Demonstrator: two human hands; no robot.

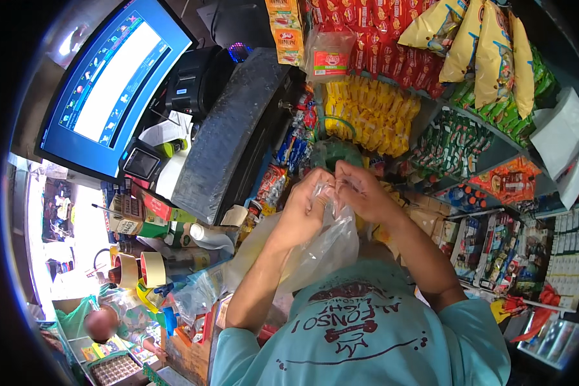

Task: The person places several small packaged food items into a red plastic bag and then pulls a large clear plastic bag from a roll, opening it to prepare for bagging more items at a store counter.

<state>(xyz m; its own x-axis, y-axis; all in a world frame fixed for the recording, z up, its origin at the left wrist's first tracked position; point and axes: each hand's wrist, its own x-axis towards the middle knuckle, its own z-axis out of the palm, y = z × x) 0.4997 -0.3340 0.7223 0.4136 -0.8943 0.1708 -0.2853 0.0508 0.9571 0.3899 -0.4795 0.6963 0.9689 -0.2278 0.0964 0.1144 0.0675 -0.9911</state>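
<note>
My left hand [306,207] and my right hand [364,193] meet at the middle of the view. Both pinch the gathered top of a translucent plastic bag [318,246], which hangs below them in front of my shirt. The fingertips of the two hands are close together, and the bag's bunched film shows between them. What the bag holds is hard to tell; something pale yellowish shows through it. Behind the hands stands a greenish clear plastic container [336,153], partly hidden.
A cash drawer [231,130], a monitor [111,87] and a black receipt printer [200,82] are at the left. Tape rolls [153,269] lie nearer. Hanging sachets [374,113] and snack packs [494,58] fill the upper right. Another person [135,328] is at lower left.
</note>
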